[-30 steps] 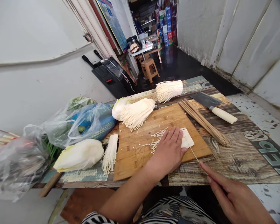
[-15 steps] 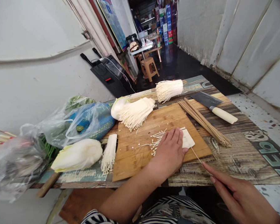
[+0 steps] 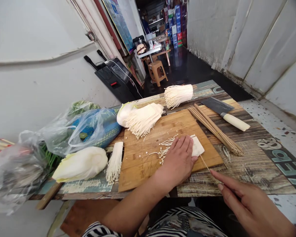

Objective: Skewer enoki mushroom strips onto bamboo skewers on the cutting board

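My left hand (image 3: 181,158) lies flat over a slab of enoki mushrooms (image 3: 197,146), pressing it on the wooden cutting board (image 3: 138,174). The trimmed root end shows to the right of my fingers, the thin caps to the left. Between thumb and fingers, my right hand (image 3: 246,200) pinches a thin bamboo skewer (image 3: 207,166). The skewer's far end meets the near right corner of the slab; whether its tip is inside is hidden. A fan of sliced enoki (image 3: 145,119) rests at the board's back left corner.
Right of the board lie a bundle of bamboo skewers (image 3: 214,130) and a cleaver (image 3: 219,106). A whole enoki bunch (image 3: 179,95) sits behind. To the left are a small enoki bunch (image 3: 114,163), a napa cabbage (image 3: 82,164), a knife handle (image 3: 49,196) and plastic bags (image 3: 93,126).
My right hand and the skewer have shifted slightly left, toward the enoki slab, so less skewer shows between hand and slab. My left hand stays pressed in place.
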The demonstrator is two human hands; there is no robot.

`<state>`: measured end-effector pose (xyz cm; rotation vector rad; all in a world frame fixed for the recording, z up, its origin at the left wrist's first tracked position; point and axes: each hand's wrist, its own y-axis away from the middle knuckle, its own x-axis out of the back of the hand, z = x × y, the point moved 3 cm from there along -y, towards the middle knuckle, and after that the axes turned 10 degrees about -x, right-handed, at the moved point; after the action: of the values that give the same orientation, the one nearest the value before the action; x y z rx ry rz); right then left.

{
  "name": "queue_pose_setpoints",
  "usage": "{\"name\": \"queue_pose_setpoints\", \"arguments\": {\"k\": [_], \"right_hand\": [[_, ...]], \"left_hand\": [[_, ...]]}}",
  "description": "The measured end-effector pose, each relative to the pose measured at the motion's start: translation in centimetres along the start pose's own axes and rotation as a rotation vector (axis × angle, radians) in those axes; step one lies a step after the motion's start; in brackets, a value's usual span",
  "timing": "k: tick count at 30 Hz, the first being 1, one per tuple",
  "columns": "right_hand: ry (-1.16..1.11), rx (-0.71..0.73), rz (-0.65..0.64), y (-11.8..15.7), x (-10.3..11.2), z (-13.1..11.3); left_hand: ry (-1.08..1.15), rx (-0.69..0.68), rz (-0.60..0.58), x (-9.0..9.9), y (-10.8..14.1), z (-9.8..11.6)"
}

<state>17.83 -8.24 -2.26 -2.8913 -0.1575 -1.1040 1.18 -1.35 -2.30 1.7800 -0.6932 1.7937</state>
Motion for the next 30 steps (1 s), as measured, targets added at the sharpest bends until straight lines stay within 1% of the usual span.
{"name": "queue_pose_setpoints", "arguments": {"k": [10, 14, 18, 23, 25, 26, 28, 30], "right_hand": [[-0.026, -0.042, -0.019, -0.1, -0.3, 0.1], [-0.013, -0.024, 0.003, -0.4, -0.4, -0.2], [-0.014, -0.020, 0.015, -1.3, -1.0, -0.2], [0.077, -0.035, 0.092, -2.3, -1.8, -0.1], [0.105, -0.023, 0.129, -2.6, -1.5, -0.4], [0.112, -0.011, 0.144, -2.7, -1.2, -0.6], [0.114, 0.010, 0.176, -2.8, 0.0, -1.1], [0.092, 0.015, 0.187, -2.9, 1.4, -1.7]], "left_hand": [[0.023, -0.015, 0.014, -0.1, 0.0, -0.2], [0.027, -0.018, 0.015, 0.0, 0.0, -0.2], [0.030, -0.013, 0.019, -0.3, 0.0, -0.2], [0.054, -0.008, 0.018, -0.4, -0.1, -0.2], [0.091, -0.014, 0.023, 0.4, 0.3, -0.4], [0.112, -0.010, 0.043, 1.0, 0.6, -0.6], [0.150, 0.037, 0.140, 2.8, 1.5, -1.6], [0.200, 0.136, 0.274, 4.5, 3.0, -3.0]]}}
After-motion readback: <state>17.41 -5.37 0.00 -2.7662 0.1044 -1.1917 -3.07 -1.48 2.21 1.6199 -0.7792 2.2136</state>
